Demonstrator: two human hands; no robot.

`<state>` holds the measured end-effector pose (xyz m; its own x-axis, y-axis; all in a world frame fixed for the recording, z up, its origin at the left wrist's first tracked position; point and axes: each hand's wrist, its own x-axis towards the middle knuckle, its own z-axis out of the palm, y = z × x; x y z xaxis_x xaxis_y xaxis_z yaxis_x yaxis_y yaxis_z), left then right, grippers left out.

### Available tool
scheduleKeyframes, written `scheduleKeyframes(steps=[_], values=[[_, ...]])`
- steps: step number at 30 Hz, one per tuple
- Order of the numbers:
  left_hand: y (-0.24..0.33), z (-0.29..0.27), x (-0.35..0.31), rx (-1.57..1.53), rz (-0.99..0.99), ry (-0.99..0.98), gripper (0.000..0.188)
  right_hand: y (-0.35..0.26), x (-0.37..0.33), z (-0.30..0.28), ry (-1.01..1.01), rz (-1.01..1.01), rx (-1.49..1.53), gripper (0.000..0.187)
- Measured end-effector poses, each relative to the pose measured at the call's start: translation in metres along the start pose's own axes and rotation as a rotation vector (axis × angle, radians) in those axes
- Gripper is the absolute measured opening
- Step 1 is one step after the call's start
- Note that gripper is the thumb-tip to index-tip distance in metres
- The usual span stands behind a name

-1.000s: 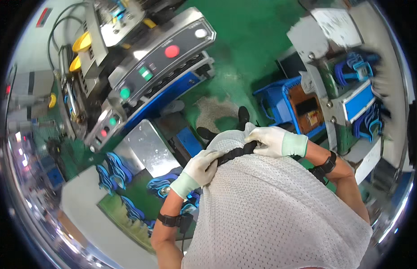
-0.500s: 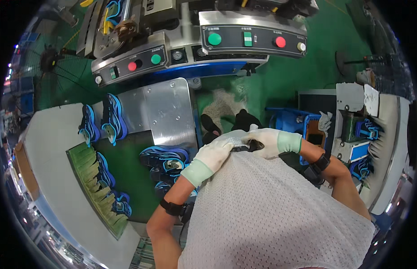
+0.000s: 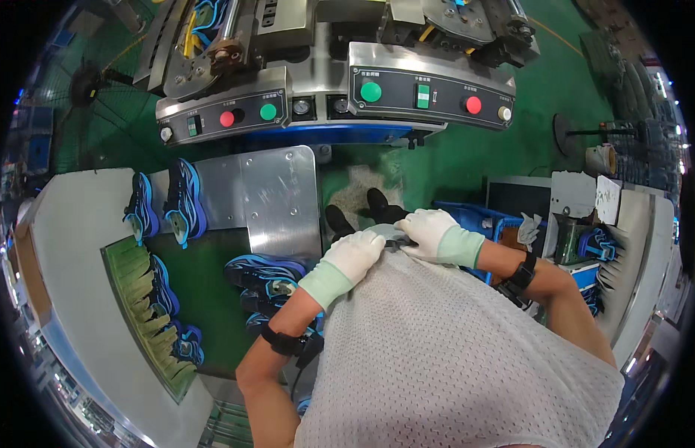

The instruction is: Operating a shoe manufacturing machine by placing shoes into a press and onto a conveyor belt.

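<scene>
Both my hands wear white gloves with pale green cuffs and are close together at the front bottom edge of my white mesh shirt. My left hand has its fingers curled on the shirt's edge. Close by on the right, my right hand is closed at the same edge, its fingertips turned inward. A small greyish patch of cloth and a dark gap show between the hands. Whether anything besides the cloth is in the fingers is hidden.
Ahead stands a machine with two control panels. Blue-black shoes rest on a metal shelf at left, and others sit below it. A conveyor with a bristle curtain is far left. At right are a blue crate and another conveyor.
The view has shifted, so the machine panels appear lower and more of the machine shows. My hands stay together at the shirt's edge, the right hand turned slightly.
</scene>
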<state>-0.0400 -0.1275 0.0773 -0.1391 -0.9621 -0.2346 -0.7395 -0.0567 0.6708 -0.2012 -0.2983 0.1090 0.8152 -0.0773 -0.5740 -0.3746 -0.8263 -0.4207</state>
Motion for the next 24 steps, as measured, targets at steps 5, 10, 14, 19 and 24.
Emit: scheduleKeyframes(steps=[5, 10, 14, 19, 24], values=[[0.013, 0.007, 0.01, 0.003, 0.031, 0.015, 0.016, 0.027, -0.03, 0.004, 0.065, 0.11, 0.021, 0.048], [0.022, 0.007, 0.015, -0.065, 0.066, -0.005, 0.015, 0.056, -0.112, 0.06, 0.126, 0.445, 0.237, 0.071], [0.022, 0.006, 0.016, -0.121, 0.065, 0.013, 0.017, 0.066, -0.121, 0.08, 0.462, 0.406, 0.335, 0.081], [0.028, 0.011, 0.017, -0.029, -0.027, 0.095, 0.031, 0.04, -0.064, 0.021, 0.492, 0.148, 0.239, 0.07], [0.032, -0.001, -0.021, 0.174, -0.211, 0.196, 0.04, 0.022, -0.046, 0.0, 0.408, -0.051, 0.264, 0.065]])
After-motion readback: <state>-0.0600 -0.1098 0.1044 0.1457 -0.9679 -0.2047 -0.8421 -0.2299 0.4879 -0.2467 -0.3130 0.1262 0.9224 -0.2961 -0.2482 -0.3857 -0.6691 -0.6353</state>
